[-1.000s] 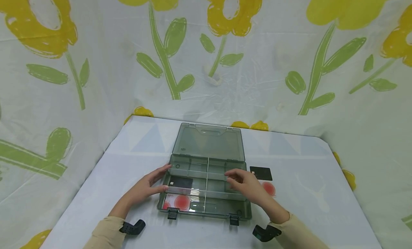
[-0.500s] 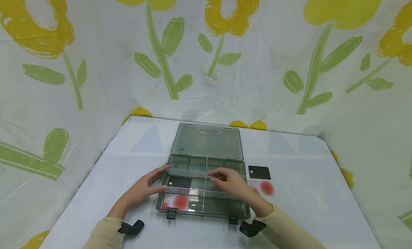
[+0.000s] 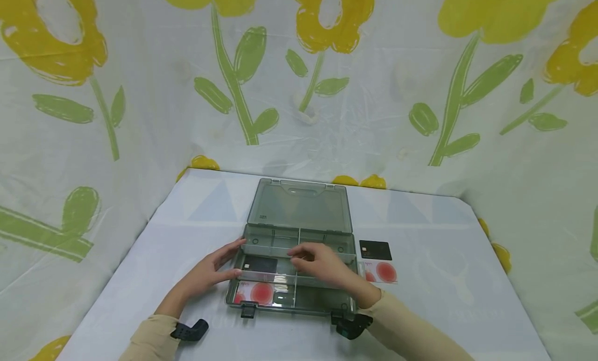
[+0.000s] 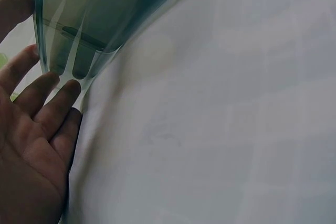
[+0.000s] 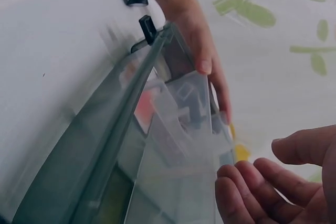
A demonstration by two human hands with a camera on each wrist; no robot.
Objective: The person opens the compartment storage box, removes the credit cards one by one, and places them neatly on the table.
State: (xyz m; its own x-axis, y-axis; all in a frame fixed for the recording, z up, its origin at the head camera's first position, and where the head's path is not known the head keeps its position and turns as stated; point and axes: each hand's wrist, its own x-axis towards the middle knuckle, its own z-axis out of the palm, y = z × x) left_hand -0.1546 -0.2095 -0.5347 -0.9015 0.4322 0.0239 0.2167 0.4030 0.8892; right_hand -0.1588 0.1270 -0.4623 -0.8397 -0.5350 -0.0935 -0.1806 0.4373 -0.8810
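"So, left hand (image 3: 208, 270)?"
"Loose fingers touch the box (image 3: 322, 300), between both side edges of the bench (image 3: 444, 299)."
"Right hand (image 3: 320, 264)?"
"Half-curled above it, looks empty. Maybe sorting; next, pinch the black card (image 3: 376, 250) toward the right edge."

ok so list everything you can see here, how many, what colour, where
Flat tabletop: one, mostly white, across the foreground
Flower-print sheet: one, white, yellow and green, behind the tabletop
Open translucent plastic box: one, grey-green, on the tabletop, lid laid back
Small plastic latches: two, black, box's front edge
Thin plastic dividers: several, clear, inside the box
Rectangular chip cards: two, black, one middle-left compartment, one right of the box
Red-circled cards: two, white and red, one front-left compartment, one right of the box
Wrist-worn devices: two, black, one per wrist
Fabric sleeves: two, beige, on the arms
Left hand: one, bare, touching the box's left side
Right hand: one, bare, over the box
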